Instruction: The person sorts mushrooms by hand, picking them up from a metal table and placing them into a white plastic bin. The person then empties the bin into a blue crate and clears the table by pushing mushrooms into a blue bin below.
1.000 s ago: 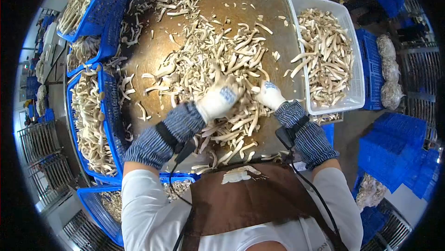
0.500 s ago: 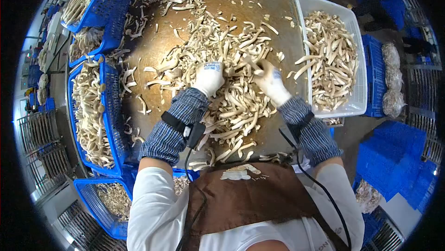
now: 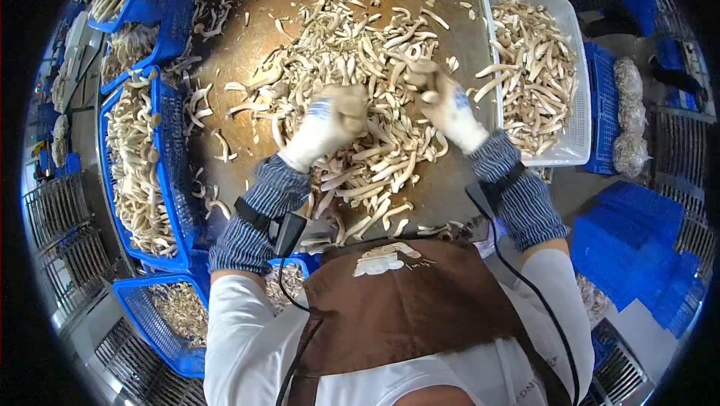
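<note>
A large heap of long, pale-stemmed mushrooms (image 3: pixel 375 170) lies across the metal table. Over its left part is my left hand (image 3: pixel 334 122), in a white glove with soiled fingers. Those fingers are curled in and smeared by motion, so whatever is inside them is hidden. My right hand (image 3: pixel 448 108), gloved the same way, hovers at the heap's right side with thumb and fingers pinched together. A pale mushroom piece (image 3: pixel 430 96) shows at its fingertips, partly blurred.
A white crate (image 3: pixel 583 125) of mushrooms stands to the right, some stems poking over its near wall. Blue baskets (image 3: pixel 166 173) full of mushrooms line the left edge. Another blue basket (image 3: pixel 154 331) holds small scraps at lower left. A person in blue (image 3: pixel 634 5) is at far right.
My left hand has turned and shifted slightly left, its fingers curling. The right hand has moved a little right, fingers still pinched. The whole view has shifted slightly.
</note>
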Demonstrator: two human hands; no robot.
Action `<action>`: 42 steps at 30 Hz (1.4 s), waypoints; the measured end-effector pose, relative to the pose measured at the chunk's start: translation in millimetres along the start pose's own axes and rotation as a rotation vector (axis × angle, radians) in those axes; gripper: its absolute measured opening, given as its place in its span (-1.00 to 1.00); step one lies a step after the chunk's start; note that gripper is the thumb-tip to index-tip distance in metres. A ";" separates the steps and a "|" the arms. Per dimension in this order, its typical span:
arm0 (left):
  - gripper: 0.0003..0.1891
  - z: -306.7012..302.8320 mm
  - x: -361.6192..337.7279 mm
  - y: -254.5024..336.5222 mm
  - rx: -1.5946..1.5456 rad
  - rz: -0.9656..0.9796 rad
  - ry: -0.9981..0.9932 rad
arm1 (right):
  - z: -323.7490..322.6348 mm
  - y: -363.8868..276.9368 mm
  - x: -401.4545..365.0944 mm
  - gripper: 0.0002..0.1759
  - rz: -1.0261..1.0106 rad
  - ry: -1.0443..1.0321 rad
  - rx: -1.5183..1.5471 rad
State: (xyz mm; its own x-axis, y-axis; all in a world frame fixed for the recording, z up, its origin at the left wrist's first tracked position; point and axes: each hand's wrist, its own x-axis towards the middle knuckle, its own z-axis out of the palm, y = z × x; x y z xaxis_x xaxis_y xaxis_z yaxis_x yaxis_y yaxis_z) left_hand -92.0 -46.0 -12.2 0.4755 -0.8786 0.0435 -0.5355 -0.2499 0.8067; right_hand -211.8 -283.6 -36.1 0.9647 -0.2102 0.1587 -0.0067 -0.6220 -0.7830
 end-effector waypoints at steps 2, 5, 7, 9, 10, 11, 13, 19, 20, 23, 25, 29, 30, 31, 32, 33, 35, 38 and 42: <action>-0.68 28.2 -3.1 -1.9 0.342 0.265 -0.006 | -4.0 -5.0 -41.1 -0.70 -0.188 0.161 -0.010; -0.64 38.2 -6.6 -1.7 0.503 0.289 -0.412 | -8.9 -15.2 -94.2 -0.55 0.027 -0.258 0.202; -0.64 35.2 -12.0 0.9 0.555 0.266 -0.424 | -2.1 -22.8 -112.8 -0.65 -0.015 -0.549 -0.182; -0.65 28.8 -18.5 1.9 0.611 0.249 -0.447 | 23.4 -14.1 -136.1 -0.73 -0.206 -0.424 -0.469; -0.71 24.0 -24.4 2.5 0.481 0.147 -0.322 | 33.0 -9.9 -138.4 -0.77 -0.297 -0.431 -0.563; -0.76 19.8 -31.0 3.8 0.350 0.045 -0.199 | 40.4 -4.6 -139.9 -0.77 -0.292 -0.422 -0.559; -0.86 15.6 -39.7 28.3 0.146 -0.027 0.103 | 48.1 -4.6 -134.2 -0.49 -0.122 -0.666 -0.717; -0.70 84.6 -64.7 23.0 0.506 -0.107 -0.237 | 49.8 -15.2 -149.3 -0.76 -0.134 -0.390 -0.698; -0.69 94.2 -69.3 17.4 0.559 -0.093 -0.267 | 57.6 -10.7 -150.5 -0.84 -0.043 -0.334 -0.681; -0.76 75.8 -65.6 29.8 0.448 -0.073 -0.134 | 68.6 -1.1 -146.2 -0.84 -0.142 -0.272 -0.799; -0.80 56.9 -70.0 20.8 0.070 -0.262 -0.152 | 53.4 -21.7 -139.7 -0.86 0.013 -0.440 -0.700; -0.80 18.0 -77.1 45.4 -0.809 -0.525 0.248 | 31.3 -47.7 -146.6 -0.78 0.369 0.063 0.276; -0.80 4.5 -77.1 40.2 -0.709 -0.729 -0.005 | 24.3 -47.8 -145.1 -0.78 0.372 0.067 0.278; -0.79 10.5 -73.0 42.8 -0.672 -0.642 -0.005 | 13.8 -43.3 -140.0 -0.69 0.624 0.014 0.400; -0.77 17.2 -68.4 47.6 -0.637 -0.555 -0.007 | 5.5 -37.9 -136.9 -0.58 0.878 -0.039 0.524; -0.78 24.5 -62.0 41.2 -0.676 -0.603 -0.087 | 3.5 -32.6 -135.8 -0.47 0.941 -0.062 0.603; -0.79 45.8 -52.8 46.5 -0.625 -0.697 -0.021 | 22.7 -23.9 -142.6 -0.48 0.667 0.151 0.396; -0.75 62.5 -49.7 37.4 -0.715 -0.776 0.099 | 48.9 -8.1 -156.3 -0.38 0.573 -0.108 0.133; -0.70 60.8 -39.9 57.8 -0.808 -0.795 0.184 | 47.1 -11.0 -164.9 -0.39 0.592 -0.157 -0.159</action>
State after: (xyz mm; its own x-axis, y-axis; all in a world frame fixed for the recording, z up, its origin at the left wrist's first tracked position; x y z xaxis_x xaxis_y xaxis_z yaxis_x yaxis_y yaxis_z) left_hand -184.3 -50.1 -3.1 0.6091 -0.4999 -0.6157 0.5344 -0.3149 0.7844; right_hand -358.3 -206.6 -82.0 0.8128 -0.4471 -0.3734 -0.5783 -0.5418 -0.6100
